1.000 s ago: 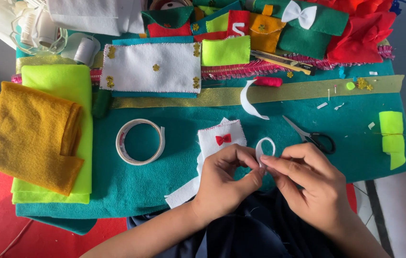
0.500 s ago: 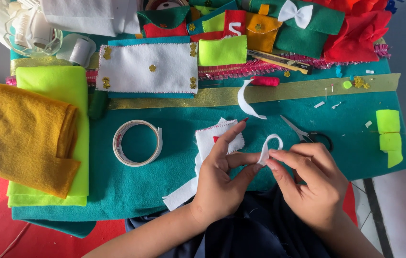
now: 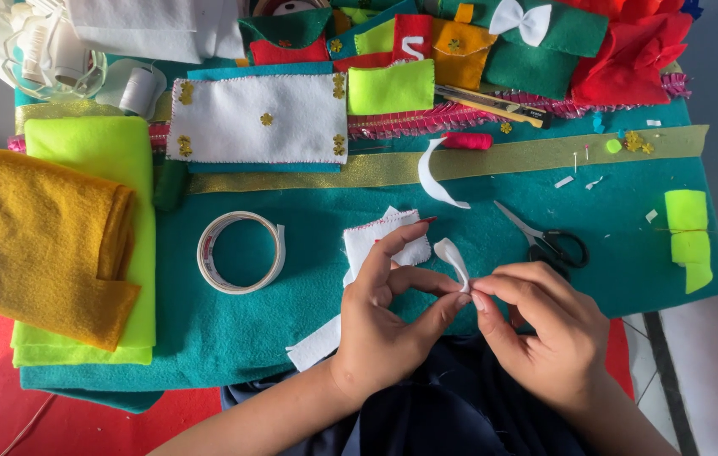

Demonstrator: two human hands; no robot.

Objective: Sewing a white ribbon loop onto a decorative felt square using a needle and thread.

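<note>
Right, both hands pinch the small white felt strip (image 3: 454, 257) at table centre: left hand (image 3: 388, 317) thumb and forefinger closed on its base, right hand (image 3: 541, 325) fingertips shut on it from 3 o'clock. Keep the fold tight; scissors (image 3: 549, 241) lie at 2 o'clock.

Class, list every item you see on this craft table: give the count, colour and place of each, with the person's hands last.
Felt strip: one, white, pinched between both hands.
Felt piece: one, white, behind the left hand.
Tape roll: one, whitish, left of centre.
Scissors: one, black-handled, right of centre.
Folded cloth: one, mustard, far left.
Folded felt: one, neon green, under the mustard cloth.
Table cover: one, teal.
Left hand: one, bottom centre.
Right hand: one, beside it.
</note>
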